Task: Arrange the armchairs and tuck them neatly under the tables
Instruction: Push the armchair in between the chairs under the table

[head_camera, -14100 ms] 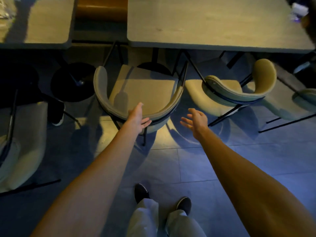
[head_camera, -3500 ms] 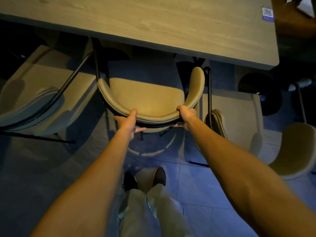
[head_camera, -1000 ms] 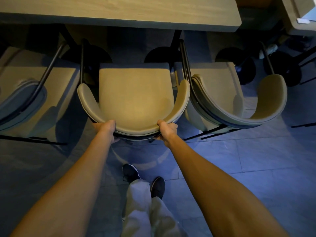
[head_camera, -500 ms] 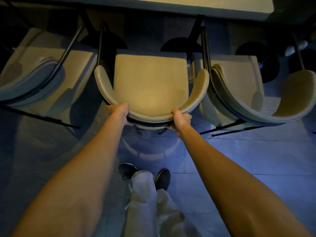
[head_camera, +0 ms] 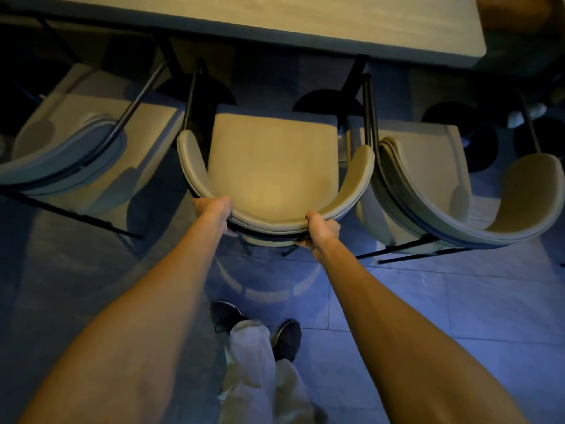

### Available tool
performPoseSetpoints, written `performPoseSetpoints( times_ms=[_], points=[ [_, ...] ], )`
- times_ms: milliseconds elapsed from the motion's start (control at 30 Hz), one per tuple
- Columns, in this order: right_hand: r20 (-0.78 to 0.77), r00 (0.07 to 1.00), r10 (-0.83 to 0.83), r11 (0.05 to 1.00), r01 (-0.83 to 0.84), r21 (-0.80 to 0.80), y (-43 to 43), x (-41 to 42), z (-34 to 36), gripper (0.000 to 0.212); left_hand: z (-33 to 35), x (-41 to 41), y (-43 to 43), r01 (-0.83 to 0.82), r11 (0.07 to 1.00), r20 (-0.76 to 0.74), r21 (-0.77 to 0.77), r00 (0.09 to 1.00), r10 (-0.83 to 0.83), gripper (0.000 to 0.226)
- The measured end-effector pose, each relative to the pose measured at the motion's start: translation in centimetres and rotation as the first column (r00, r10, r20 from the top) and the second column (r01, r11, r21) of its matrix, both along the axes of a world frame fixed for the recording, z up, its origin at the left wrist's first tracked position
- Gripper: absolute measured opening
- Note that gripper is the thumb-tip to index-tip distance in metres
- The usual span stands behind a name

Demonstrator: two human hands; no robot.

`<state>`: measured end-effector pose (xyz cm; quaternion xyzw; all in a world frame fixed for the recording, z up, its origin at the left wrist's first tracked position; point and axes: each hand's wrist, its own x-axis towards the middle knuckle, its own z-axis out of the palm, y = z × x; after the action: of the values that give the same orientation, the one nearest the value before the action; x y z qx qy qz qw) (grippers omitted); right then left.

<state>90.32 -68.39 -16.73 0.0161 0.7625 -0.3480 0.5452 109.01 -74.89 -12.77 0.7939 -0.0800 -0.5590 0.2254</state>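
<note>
Dim tiled floor (head_camera: 428, 301), surface (head_camera: 305, 16) above: left hand (head_camera: 214, 209) and right hand (head_camera: 321, 229) grip armchair (head_camera: 272, 169) backrest, mid-tuck; next, likely push straight under.

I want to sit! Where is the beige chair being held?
In the head view, the beige curved-back armchair stands in the middle, between two matching armchairs, facing the pale wooden table; the left hand and right hand grip its backrest.

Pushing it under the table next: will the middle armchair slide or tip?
Likely slides straight: left hand and right hand hold the armchair evenly by its back. Thin metal legs may snag on tile joints. Its armrest sits close beside the right chair, so may rub.
</note>
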Motion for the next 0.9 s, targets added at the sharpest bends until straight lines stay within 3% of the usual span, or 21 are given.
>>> performPoseSetpoints(
  times_ms=[467,900],
  points=[
    [0.011,1.000,0.010,0.999,-0.009,-0.031,0.26,0.19,0.14,0.042,-0.42,0.69,0.25,0.084,0.996,0.058,-0.029,0.995,-0.082,0.073],
    [0.045,0.999,0.018,1.000,-0.017,-0.017,-0.03,-0.27,0.24,0.051,-0.78,0.61,0.59,0.086,0.993,0.021,-0.084,0.996,-0.085,0.069]
  ],
)
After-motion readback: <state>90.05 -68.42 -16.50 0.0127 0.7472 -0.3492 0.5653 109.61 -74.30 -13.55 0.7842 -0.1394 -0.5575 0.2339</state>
